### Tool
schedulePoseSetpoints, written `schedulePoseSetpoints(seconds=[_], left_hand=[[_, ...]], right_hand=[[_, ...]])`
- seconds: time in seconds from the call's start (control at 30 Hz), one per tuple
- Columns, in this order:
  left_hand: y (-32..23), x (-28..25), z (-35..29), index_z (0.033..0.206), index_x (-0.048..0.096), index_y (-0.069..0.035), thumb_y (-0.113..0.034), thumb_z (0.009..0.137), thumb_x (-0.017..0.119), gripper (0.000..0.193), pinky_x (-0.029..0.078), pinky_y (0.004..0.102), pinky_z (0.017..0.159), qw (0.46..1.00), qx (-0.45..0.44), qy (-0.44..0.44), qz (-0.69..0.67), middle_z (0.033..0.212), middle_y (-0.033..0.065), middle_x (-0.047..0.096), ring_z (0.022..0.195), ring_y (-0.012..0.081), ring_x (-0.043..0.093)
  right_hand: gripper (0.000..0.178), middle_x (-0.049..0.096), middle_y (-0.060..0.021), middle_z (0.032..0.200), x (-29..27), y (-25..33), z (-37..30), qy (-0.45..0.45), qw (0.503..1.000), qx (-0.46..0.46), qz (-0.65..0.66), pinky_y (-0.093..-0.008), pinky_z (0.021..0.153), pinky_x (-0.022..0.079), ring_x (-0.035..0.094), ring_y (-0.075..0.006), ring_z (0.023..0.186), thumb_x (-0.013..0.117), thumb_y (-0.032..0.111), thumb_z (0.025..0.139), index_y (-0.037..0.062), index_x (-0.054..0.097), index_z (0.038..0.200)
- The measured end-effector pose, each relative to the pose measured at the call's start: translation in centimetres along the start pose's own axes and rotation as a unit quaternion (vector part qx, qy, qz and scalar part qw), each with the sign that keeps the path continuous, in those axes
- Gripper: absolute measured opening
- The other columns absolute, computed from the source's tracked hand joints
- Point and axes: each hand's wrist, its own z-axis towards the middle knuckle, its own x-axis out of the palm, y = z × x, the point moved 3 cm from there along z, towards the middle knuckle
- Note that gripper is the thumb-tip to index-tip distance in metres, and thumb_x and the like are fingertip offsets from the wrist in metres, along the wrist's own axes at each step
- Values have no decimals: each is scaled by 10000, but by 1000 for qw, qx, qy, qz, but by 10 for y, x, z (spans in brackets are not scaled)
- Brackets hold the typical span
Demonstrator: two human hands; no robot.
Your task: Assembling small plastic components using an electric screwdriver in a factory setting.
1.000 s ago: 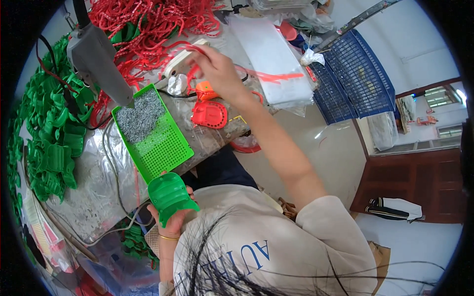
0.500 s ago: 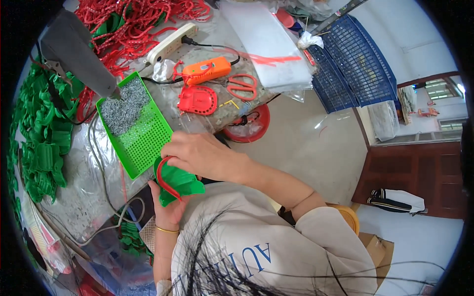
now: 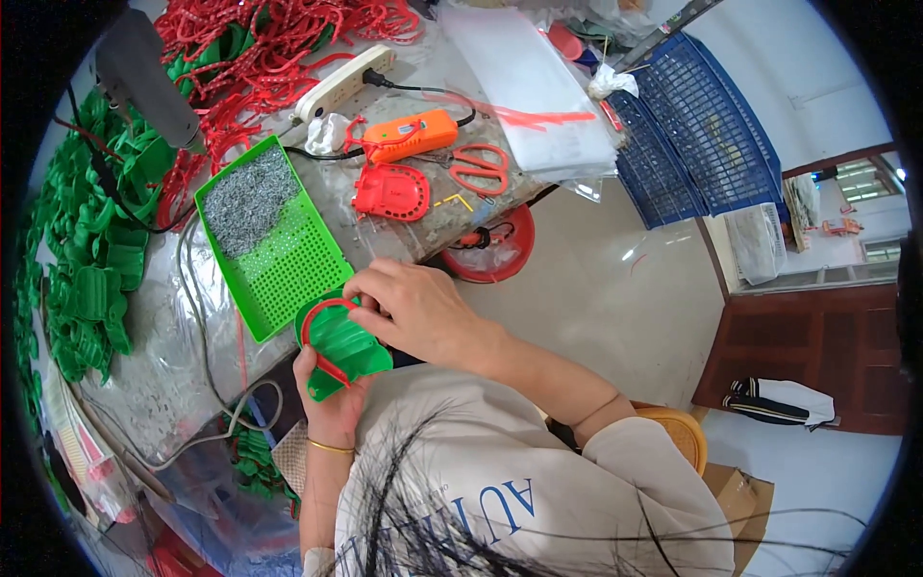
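A green moulded plastic piece (image 3: pixel 348 343) with a ribbed, hollow inside rests in my left hand (image 3: pixel 332 399), which grips it from below with the thumb over its edge. A red curved strip (image 3: pixel 330 367) runs along the rim of the green piece. At the far right end of that strip, my right hand (image 3: pixel 409 306) has its fingers curled in and closed, its fingertips on the strip. Just beyond my hands lies a green perforated tray (image 3: pixel 279 298). A heap of small grey metal parts (image 3: pixel 252 202), like screws, fills its far half.
A grey powered tool (image 3: pixel 149 82) hangs over the table's far left. Green plastic parts (image 3: pixel 96 279) and red cords (image 3: pixel 279 48) are piled beyond. Red-handled scissors (image 3: pixel 481 171), an orange device (image 3: pixel 411 135), a red moulded part (image 3: pixel 392 192) and a power strip (image 3: pixel 344 82) lie to the right.
My left hand has turned the green piece so more of its inside shows. My right hand has moved slightly right along the rim. The grey tool has swung up, away from the tray.
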Motion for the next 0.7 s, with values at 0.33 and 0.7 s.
schedulePoseSetpoints(seconds=[0.33, 0.7], left_hand=[[-4, -8, -17, 1318, 431, -98, -469, 876, 487, 580, 440, 468, 940, 988, 94, -41, 118, 1292, 97, 507, 1172, 263, 499], [-5, 7, -14, 1356, 381, -81, -447, 907, 469, 586, 395, 473, 1000, 994, 71, 77, -15, 1311, 120, 493, 1188, 274, 496]], right_hand=[[216, 568, -97, 859, 12, 12, -6, 9, 998, 34, -46, -402, 651, 498, 615, -289, 752, 616, 167, 815, 93, 594, 1017], [189, 608, -63, 879, 6, 5, 5, -3, 989, 99, 107, -222, 634, 483, 603, -94, 719, 597, 43, 854, -13, 610, 1034]])
